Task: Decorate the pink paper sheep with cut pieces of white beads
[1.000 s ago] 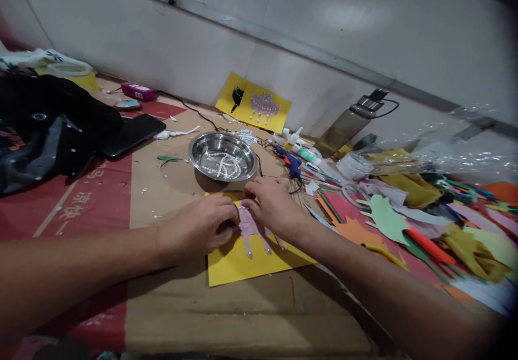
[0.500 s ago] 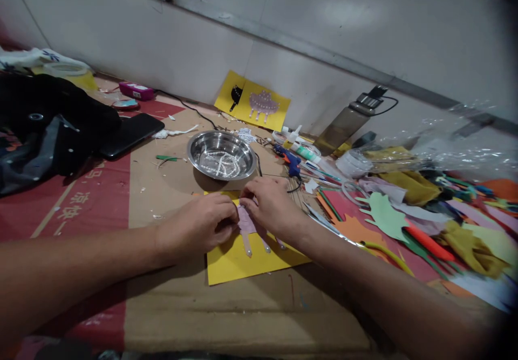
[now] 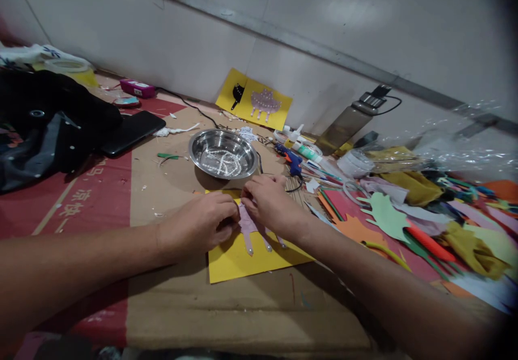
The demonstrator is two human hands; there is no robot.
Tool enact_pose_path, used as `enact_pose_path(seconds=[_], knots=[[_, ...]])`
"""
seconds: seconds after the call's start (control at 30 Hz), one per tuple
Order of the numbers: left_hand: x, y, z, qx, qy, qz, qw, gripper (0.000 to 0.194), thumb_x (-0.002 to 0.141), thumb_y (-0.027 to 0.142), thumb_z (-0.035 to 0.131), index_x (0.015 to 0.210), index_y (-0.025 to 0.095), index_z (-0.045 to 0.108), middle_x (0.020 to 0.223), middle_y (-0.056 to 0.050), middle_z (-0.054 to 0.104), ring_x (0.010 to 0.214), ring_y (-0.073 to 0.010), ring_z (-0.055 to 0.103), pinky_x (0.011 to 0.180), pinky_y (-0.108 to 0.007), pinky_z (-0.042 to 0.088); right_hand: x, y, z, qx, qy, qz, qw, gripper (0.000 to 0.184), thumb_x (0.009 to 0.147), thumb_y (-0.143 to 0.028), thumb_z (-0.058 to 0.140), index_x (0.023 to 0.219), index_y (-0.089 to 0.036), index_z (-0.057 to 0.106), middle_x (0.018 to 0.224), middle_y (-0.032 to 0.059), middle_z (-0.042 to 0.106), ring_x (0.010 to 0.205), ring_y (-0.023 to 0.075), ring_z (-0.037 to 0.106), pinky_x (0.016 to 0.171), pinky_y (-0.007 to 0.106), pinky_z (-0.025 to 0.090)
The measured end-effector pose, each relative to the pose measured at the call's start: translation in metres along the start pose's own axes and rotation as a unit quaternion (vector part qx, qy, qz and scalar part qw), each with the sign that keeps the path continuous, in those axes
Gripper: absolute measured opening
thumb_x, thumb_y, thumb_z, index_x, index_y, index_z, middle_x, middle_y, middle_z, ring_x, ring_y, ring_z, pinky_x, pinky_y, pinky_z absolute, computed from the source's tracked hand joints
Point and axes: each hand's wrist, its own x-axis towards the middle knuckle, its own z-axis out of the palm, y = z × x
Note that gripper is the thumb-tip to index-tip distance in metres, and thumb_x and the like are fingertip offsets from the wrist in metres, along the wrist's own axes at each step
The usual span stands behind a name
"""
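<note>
1. The lilac cutout (image 3: pixel 247 224) lies on a yellow sheet (image 3: pixel 226 268), between and partly under both hands; its narrow legs reach toward the person, with a pearly bead (image 3: pixel 250 251) at the tip of one and similar ones on the others.
2. The left hand (image 3: pixel 206 219) rests at the cutout's left edge, fingers bent inward; whether they pinch anything is hidden, so I cannot tell.
3. The right hand (image 3: pixel 269 203) covers the cutout's upper right, thumb and fingers curled downward. Any grip there is out of sight too.
4. Over the last second hardly anything has changed: both hands have stayed at the same spot, and the visible leg beads look the same. I'd judge this a careful pressing or placing step, unfinished. The right forearm now hides more of the grey blade-like tool (image 3: pixel 321 216) than half a second ago.
5. Just beyond the sheet, a steel bowl (image 3: pixel 196 149) holds white bead strings (image 3: pixel 224 163).
6. Farther out on the counter (image 3: pixel 162 300) are a blue glue gun (image 3: pixel 293 163) and a green cutout (image 3: pixel 384 214); a yellow card (image 3: pixel 283 114) with a beaded lilac shape leans at the wall.
</note>
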Motion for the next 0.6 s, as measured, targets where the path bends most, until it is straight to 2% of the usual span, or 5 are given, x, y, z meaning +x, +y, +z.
enact_pose_path(seconds=[0.23, 0.43, 0.6], knots=[[0.0010, 0.0005, -0.0011, 0.004, -0.008, -0.009, 1.000, 0.012, 0.078, 0.012, 0.053, 0.082, 0.016, 0.064, 0.086, -0.005, 0.067, 0.080, -0.0164, 0.062, 0.071, -0.026, 0.048, 0.0045, -0.0016, -0.0052, 0.016, -0.048, 0.017, 0.999, 0.007, 0.079, -0.015, 0.055, 0.078, -0.016, 0.062, 0.083, 0.0056, 0.067, 0.083, 0.0201, 0.055, 0.074, 0.035, 0.025], [0.0017, 0.0012, -0.0012, 0.002, -0.011, -0.018, 1.000, 0.012, 0.079, 0.013, 0.053, 0.082, 0.015, 0.064, 0.087, -0.006, 0.068, 0.081, -0.0167, 0.062, 0.073, -0.027, 0.049, 0.0009, -0.0019, -0.0026, 0.038, -0.027, 0.019, 0.999, 0.010, 0.079, -0.013, 0.053, 0.074, -0.016, 0.061, 0.079, 0.0057, 0.067, 0.081, 0.0195, 0.055, 0.074, 0.034, 0.027], [0.0025, 0.0024, -0.0015, -0.001, -0.024, -0.025, 0.999, 0.014, 0.081, 0.014, 0.052, 0.083, 0.013, 0.065, 0.087, -0.008, 0.067, 0.083, -0.0178, 0.062, 0.074, -0.028, 0.049, -0.0004, 0.0046, -0.0023, 0.086, -0.026, 0.044, 0.995, 0.010, 0.079, -0.013, 0.052, 0.072, -0.016, 0.059, 0.074, 0.0040, 0.065, 0.071, 0.0156, 0.053, 0.069, 0.030, 0.030]])
